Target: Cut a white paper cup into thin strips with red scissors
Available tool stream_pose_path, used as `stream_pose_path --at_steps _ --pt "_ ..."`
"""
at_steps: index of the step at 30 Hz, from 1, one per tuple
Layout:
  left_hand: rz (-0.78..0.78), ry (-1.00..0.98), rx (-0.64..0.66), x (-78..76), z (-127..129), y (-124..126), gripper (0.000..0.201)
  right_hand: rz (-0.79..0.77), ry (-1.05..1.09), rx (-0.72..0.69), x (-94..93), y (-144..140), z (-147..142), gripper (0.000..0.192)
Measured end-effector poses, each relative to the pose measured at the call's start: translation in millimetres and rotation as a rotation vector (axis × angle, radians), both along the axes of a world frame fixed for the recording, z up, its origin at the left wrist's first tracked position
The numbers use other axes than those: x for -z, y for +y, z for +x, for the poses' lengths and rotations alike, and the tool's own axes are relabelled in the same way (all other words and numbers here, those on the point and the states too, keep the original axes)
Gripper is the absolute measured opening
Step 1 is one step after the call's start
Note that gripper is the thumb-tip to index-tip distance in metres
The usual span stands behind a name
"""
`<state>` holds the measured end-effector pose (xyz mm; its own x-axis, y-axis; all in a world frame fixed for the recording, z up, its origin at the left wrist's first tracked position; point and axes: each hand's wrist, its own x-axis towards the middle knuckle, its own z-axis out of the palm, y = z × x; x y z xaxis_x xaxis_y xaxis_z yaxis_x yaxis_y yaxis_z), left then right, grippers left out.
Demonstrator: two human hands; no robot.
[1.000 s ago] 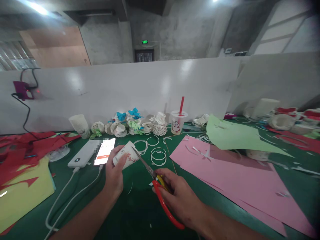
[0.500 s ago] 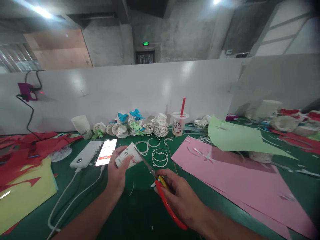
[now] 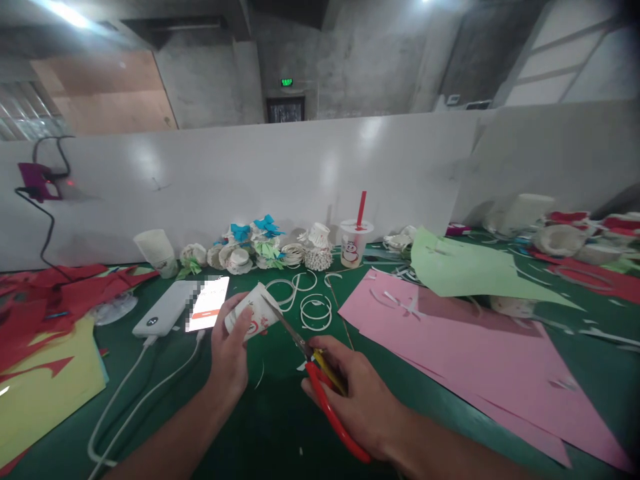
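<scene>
My left hand [image 3: 229,350] grips a white paper cup [image 3: 250,313] with red print, held on its side above the green table [image 3: 270,427]. My right hand [image 3: 350,393] holds red-handled scissors [image 3: 320,387]. Their blades point up and left, and the tips touch the cup's rim. Several cut white paper rings [image 3: 315,311] lie on the table just beyond the cup.
A phone [image 3: 209,303] and a white power bank [image 3: 163,309] with cables lie at left, next to red and yellow paper [image 3: 45,373]. Pink sheets [image 3: 465,360] and a green sheet [image 3: 465,270] cover the right. Paper-cup flowers [image 3: 255,247] and a drink cup [image 3: 353,243] line the white partition.
The cup has turned a little in my left hand and the scissor blades stay at its rim. The camera shifted slightly.
</scene>
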<state>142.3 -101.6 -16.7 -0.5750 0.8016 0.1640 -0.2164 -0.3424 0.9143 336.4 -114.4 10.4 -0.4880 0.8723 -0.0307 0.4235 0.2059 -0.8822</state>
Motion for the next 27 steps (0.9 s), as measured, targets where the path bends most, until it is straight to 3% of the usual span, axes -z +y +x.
stream_pose_path --at_steps 8,27 --pt "0.01 0.083 -0.021 5.9 -4.4 2.2 0.035 0.01 0.049 -0.002 3.8 5.1 3.4 0.034" --pt "-0.003 0.309 -0.022 1.9 -4.4 -1.5 0.035 -0.166 0.316 -0.048 11.8 4.2 -1.4 0.025"
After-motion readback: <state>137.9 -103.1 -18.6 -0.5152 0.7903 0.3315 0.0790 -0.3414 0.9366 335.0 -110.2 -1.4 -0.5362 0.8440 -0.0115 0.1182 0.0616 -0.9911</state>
